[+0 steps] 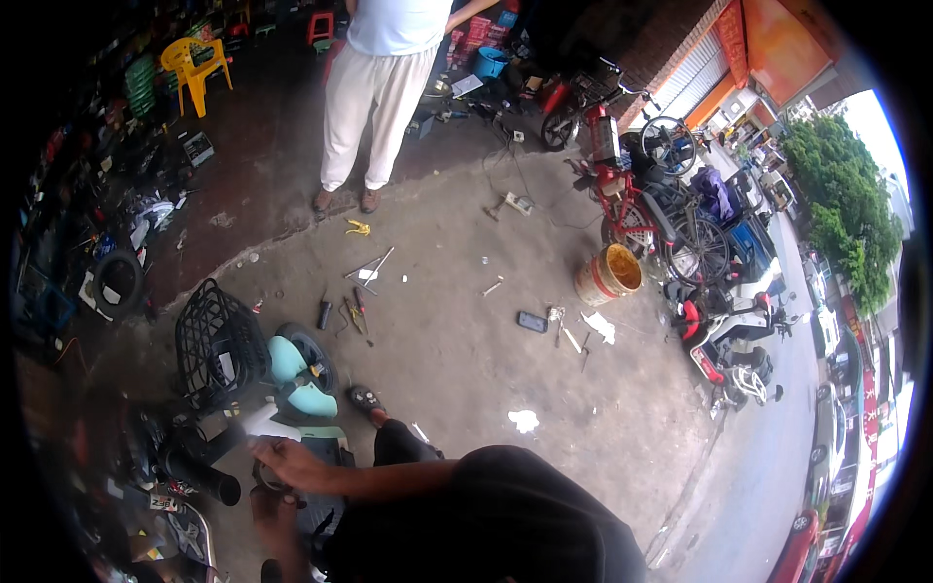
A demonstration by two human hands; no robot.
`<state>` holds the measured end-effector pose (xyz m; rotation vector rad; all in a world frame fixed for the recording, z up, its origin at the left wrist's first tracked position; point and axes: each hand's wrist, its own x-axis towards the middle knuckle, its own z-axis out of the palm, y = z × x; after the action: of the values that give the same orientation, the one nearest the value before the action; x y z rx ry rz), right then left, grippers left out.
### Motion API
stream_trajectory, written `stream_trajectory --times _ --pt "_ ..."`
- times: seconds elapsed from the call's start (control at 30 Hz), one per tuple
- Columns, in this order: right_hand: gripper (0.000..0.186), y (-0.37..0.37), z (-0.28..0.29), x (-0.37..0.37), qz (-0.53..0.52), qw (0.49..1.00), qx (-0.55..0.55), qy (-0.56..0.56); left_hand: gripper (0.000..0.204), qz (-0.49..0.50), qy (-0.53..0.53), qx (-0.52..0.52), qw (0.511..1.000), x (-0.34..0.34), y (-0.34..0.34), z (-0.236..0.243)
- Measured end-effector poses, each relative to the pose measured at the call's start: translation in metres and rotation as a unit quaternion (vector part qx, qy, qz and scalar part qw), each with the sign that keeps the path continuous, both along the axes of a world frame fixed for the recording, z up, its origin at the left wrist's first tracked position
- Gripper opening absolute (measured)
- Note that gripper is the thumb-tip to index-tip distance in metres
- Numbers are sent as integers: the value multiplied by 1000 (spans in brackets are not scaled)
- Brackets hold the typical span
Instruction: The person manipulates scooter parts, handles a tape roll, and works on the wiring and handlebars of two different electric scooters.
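My right hand (292, 463) reaches in from the right, fingers curled around a small dark ring-like piece (264, 476) that I cannot make out clearly. Just below it, my left hand (275, 507) is blurred and close to the same piece; its fingers do not show plainly. Both hands are over a teal electric scooter (311, 400) with a black front basket (216, 340) and a front wheel (309, 352). Beside the hands, a black handlebar grip (216, 483) points toward me. A pale, blurred flat piece (264, 424) lies beyond my right hand.
A person (374, 107) in pale trousers stands ahead. Screwdrivers (360, 311), yellow pliers (359, 227), a phone-like dark object (532, 321) and a hammer (498, 205) lie on the concrete. A stained bucket (609, 275) stands before parked bikes (641, 209). Clutter lines the left side.
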<state>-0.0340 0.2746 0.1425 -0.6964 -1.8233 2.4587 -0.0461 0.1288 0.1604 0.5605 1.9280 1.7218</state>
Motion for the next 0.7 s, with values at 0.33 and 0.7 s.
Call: stream_trajectory --times 0.33,0.7 --pt "29 24 -5 30 54 939 271 206 14 -17 28 -74 997 -13 -6 -20" --pt "17 33 -7 55 58 917 380 106 16 -130 27 -108 985 -5 7 -10"
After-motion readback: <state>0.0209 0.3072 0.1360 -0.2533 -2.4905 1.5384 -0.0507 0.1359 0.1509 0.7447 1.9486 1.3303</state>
